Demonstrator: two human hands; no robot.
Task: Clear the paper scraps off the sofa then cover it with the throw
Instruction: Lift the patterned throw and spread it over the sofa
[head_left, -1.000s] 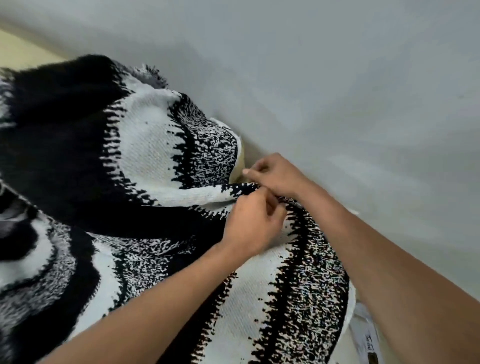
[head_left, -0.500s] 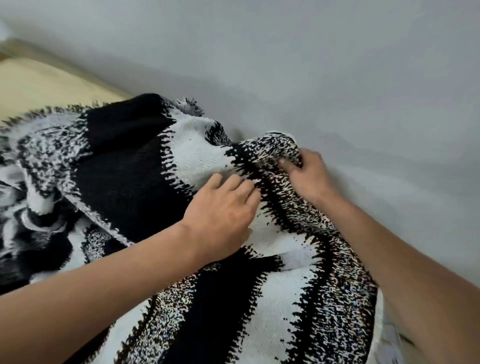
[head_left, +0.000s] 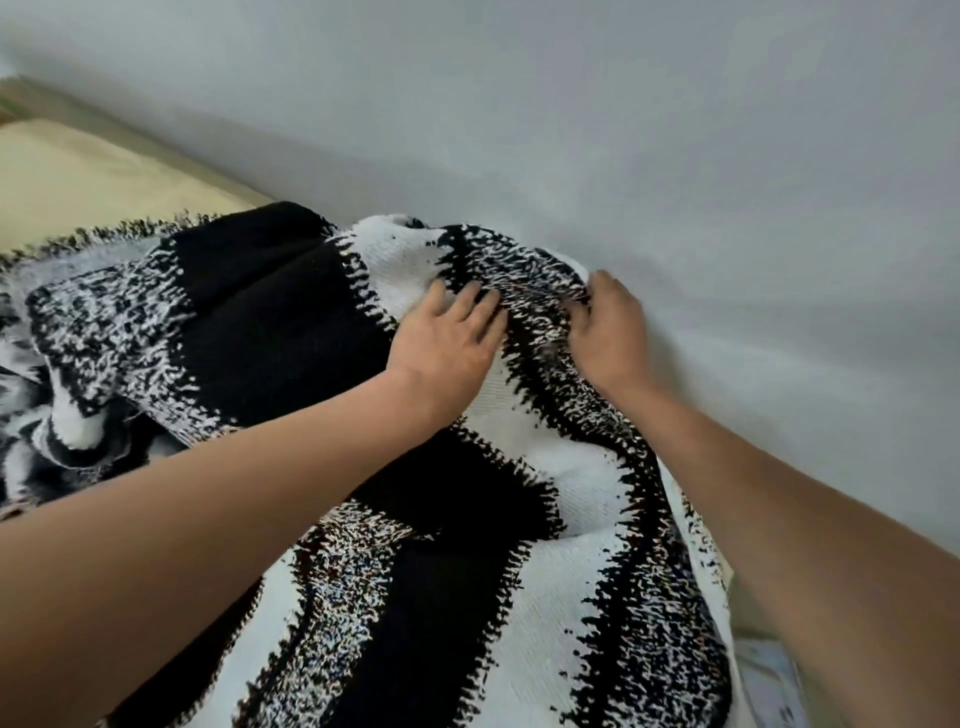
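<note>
A black-and-white woven throw (head_left: 291, 332) with a fringed edge lies draped over the sofa's back and fills most of the view. My left hand (head_left: 447, 338) lies flat on it with fingers spread, near the top of the sofa back. My right hand (head_left: 608, 327) presses the speckled edge of the throw down by the wall, fingers bent over the fabric. A bare cream part of the sofa (head_left: 78, 176) shows at the upper left. No paper scraps are visible on the sofa.
A pale grey wall (head_left: 623, 130) runs right behind the sofa back, close to my right hand. Something light and printed (head_left: 769, 675) shows in the gap at the lower right, too blurred to tell.
Both hands let go of the pinched fold and moved up to the sofa's top edge. The throw has been pulled further over the back, and my left hand now lies flat.
</note>
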